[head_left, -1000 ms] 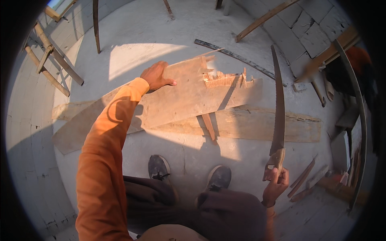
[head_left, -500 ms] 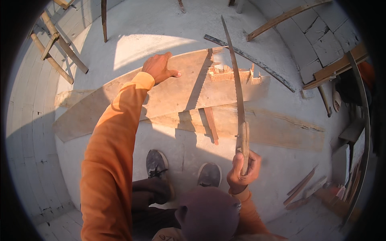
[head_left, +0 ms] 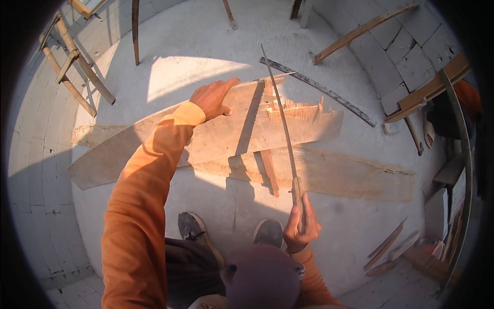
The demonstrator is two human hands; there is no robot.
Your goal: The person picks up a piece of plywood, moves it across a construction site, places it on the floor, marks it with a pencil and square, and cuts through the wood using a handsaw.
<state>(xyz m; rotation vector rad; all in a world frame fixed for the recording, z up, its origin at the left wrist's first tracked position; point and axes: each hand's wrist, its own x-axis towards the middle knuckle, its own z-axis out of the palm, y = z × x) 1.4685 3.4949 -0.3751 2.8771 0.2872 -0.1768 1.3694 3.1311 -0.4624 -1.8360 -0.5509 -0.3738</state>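
While clasping the broken board (head_left: 216, 136) at its far edge with the left hand (head_left: 212, 100), grips the saw (head_left: 291, 157) in the nearer right hand (head_left: 302, 224), pointing it far over the board's left-right length. Board far and left of right grip.

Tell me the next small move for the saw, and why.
Probably lower the saw onto the board, beside its splintered part: the saw seems raised, since its toothed shadow falls apart from it, while the left hand rests on the board and the right hand holds the handle.
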